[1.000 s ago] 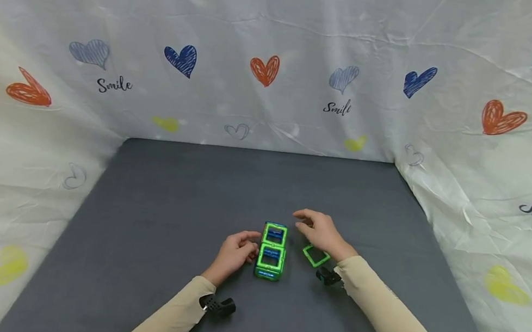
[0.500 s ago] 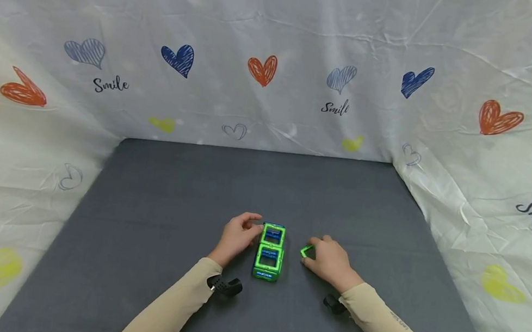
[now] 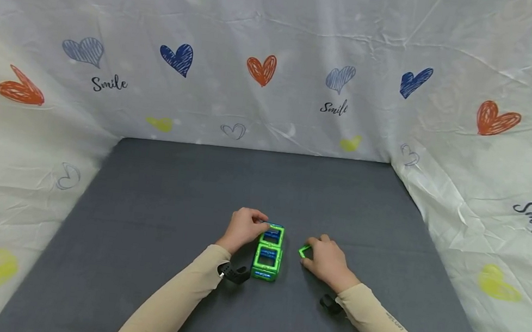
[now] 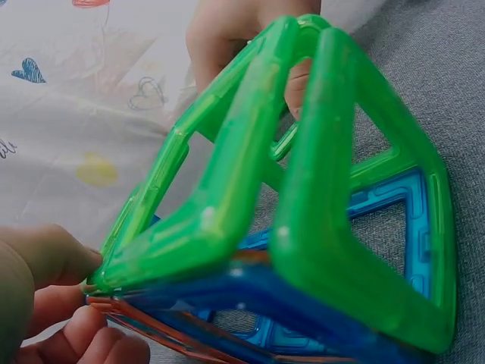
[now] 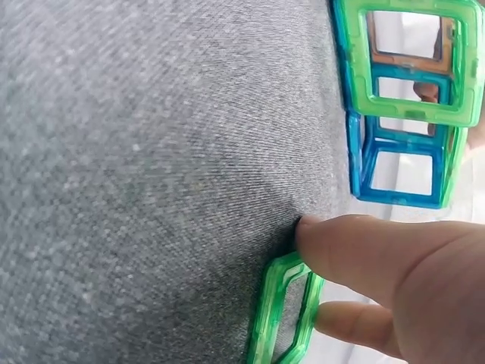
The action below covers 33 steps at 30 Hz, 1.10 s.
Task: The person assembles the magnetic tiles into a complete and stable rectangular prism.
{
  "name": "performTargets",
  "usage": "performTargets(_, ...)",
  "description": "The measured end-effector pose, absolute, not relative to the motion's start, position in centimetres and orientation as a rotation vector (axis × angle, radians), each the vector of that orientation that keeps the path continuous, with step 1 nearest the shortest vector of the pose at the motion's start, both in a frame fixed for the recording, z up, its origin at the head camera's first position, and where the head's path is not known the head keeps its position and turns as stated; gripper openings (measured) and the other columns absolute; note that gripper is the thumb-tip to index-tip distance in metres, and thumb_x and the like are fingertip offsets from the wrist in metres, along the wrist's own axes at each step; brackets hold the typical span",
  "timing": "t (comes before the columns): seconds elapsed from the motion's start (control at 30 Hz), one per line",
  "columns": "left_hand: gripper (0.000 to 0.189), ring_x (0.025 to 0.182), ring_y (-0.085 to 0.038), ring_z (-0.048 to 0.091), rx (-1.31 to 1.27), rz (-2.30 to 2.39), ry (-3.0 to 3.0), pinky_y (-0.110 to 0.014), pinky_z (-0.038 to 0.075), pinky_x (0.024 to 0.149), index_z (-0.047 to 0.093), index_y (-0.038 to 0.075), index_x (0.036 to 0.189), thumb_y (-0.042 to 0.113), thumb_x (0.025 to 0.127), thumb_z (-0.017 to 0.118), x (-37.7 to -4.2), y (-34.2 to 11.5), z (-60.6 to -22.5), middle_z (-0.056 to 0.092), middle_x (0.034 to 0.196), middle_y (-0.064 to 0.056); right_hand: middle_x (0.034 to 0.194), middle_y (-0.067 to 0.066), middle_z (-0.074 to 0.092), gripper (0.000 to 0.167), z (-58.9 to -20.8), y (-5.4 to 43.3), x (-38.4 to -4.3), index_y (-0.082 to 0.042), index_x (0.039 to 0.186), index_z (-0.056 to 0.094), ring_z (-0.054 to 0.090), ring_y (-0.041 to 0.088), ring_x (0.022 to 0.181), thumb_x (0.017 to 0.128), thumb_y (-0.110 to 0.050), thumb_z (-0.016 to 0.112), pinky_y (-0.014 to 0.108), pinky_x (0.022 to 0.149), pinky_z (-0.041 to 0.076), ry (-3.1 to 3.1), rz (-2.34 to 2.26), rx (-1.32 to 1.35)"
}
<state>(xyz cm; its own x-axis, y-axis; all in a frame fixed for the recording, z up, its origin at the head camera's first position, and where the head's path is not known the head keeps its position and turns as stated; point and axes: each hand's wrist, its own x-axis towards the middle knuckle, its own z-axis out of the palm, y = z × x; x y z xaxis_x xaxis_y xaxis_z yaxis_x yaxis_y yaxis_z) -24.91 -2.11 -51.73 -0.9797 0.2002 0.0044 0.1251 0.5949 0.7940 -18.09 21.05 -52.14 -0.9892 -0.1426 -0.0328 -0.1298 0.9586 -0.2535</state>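
A box-like build of magnetic tiles, green squares on top with blue and orange ones lower down, stands mid-table. My left hand pinches its far left corner; in the left wrist view the thumb lies on the green edge and fingers on the orange tile below. To the right of the build, my right hand holds a loose green square magnetic tile by its edges, between thumb and fingers. The hand covers much of this tile in the head view. A gap separates tile and build.
The dark grey table extends around the build on all sides. White cloth with printed hearts hangs behind and along both sides. A black wrist camera sits under the left wrist, another black camera under the right.
My right hand has come down and back toward me and taken hold of the loose green tile. My left hand has slid forward along the build to its far corner and pinches it.
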Motion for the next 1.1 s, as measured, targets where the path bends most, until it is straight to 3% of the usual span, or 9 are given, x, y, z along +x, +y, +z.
performTargets(0.27, 0.024, 0.084, -0.02, 0.067, 0.263, 1.425, 2.701, -0.03, 0.052, 0.065, 0.079, 0.006, 0.11, 0.018, 0.092, 0.07, -24.6, -2.1, -51.9, 0.077, 0.105, -0.011, 0.094, 0.015, 0.062, 0.039, -52.2, 21.1, -18.2, -0.005, 0.114, 0.073, 0.062, 0.028, 0.076, 0.083, -0.026, 0.084, 0.042, 0.063, 0.054, 3.098, -0.398, -0.235)
performTargets(0.5, 0.017, 0.074, -0.015, 0.059, 0.301, 1.414, 2.751, -0.028, 0.048, 0.064, 0.08, 0.011, 0.104, 0.016, 0.092, 0.069, -24.4, -2.1, -52.2, 0.074, 0.091, -0.006, 0.092, 0.014, 0.062, 0.037, -52.4, 21.2, -18.2, -0.006, 0.112, 0.073, 0.061, 0.027, 0.073, 0.083, -0.026, 0.083, 0.042, 0.062, 0.053, 3.113, -0.405, -0.239)
performTargets(0.83, 0.008, 0.069, -0.012, 0.058, 0.285, 1.433, 2.773, -0.027, 0.049, 0.062, 0.079, 0.012, 0.092, 0.015, 0.087, 0.073, -24.7, -2.1, -52.2, 0.072, 0.083, -0.004, 0.09, 0.014, 0.071, 0.032, -52.1, 21.5, -18.9, -0.002, 0.106, 0.075, 0.062, 0.024, 0.071, 0.082, -0.024, 0.079, 0.04, 0.061, 0.052, 3.101, -0.527, -0.248)
performTargets(1.1, 0.018, 0.064, -0.014, 0.057, 0.195, 1.659, 2.525, -0.028, 0.05, 0.059, 0.076, 0.007, 0.108, 0.016, 0.093, 0.069, -24.4, -2.7, -53.2, 0.069, 0.082, -0.007, 0.09, 0.011, 0.073, 0.031, -51.4, 22.3, -19.4, -0.003, 0.113, 0.074, 0.054, 0.013, 0.062, 0.089, -0.023, 0.073, 0.03, 0.058, 0.045, 2.967, -0.746, -0.164)
